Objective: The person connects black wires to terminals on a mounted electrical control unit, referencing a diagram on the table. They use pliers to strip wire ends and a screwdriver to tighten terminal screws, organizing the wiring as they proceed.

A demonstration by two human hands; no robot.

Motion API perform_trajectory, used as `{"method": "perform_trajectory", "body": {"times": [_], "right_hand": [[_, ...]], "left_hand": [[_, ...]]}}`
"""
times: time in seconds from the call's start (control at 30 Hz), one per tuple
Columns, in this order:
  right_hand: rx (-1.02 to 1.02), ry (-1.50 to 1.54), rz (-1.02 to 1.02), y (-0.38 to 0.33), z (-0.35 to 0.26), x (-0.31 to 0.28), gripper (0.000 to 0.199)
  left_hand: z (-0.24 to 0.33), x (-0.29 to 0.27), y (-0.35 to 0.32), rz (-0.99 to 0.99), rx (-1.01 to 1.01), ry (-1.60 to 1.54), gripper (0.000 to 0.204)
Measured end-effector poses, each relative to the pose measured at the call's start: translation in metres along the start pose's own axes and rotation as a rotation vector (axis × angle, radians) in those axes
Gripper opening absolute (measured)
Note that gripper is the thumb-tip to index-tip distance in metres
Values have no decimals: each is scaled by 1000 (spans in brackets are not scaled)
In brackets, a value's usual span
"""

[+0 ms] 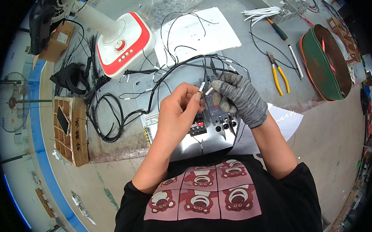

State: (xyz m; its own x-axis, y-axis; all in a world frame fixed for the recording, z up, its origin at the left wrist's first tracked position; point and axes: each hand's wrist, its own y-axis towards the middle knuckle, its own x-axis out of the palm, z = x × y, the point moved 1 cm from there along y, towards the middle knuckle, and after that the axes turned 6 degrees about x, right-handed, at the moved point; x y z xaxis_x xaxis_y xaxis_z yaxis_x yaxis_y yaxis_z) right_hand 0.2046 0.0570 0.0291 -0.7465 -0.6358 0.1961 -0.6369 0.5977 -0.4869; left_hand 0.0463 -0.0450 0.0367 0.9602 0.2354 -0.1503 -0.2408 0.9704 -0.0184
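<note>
My bare left hand [181, 106] pinches a thin black wire with a white marker sleeve [202, 87] near its end. My right hand [241, 98], in a grey knit glove, grips a second white sleeve [209, 91] close beside it, fingers curled. Whether both sleeves sit on one wire or two, I cannot tell. Below the hands lies a metal mounting plate [177, 147] carrying dark electrical devices [220, 117]. My hands hide part of them. A black cable bundle [156, 86] arcs behind the hands and runs down to a coil at the left.
A white and red fan base [127, 45] stands at the back left, near a divided cardboard box [78, 132]. Yellow-handled pliers [278, 74], a white pen [295, 60], a screwdriver [277, 29] and a green case [321, 66] lie right. Paper sheets [221, 28] lie behind.
</note>
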Motion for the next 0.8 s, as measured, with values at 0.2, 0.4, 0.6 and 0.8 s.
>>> {"method": "perform_trajectory", "body": {"times": [0.2,0.4,0.6,0.8], "right_hand": [[-4,-2,2,0,-2,2,23],[-9,5,-7,1,-1,2,24],[-30,-4,31,-4,2,3,24],[-15,76,34,-7,7,-6,28]], "left_hand": [[-1,0,-1,-6,-6,-66,12],[9,3,0,-36,5,-45,10],[1,7,4,-85,66,31,7],[3,5,4,-123,12,47,8]]}}
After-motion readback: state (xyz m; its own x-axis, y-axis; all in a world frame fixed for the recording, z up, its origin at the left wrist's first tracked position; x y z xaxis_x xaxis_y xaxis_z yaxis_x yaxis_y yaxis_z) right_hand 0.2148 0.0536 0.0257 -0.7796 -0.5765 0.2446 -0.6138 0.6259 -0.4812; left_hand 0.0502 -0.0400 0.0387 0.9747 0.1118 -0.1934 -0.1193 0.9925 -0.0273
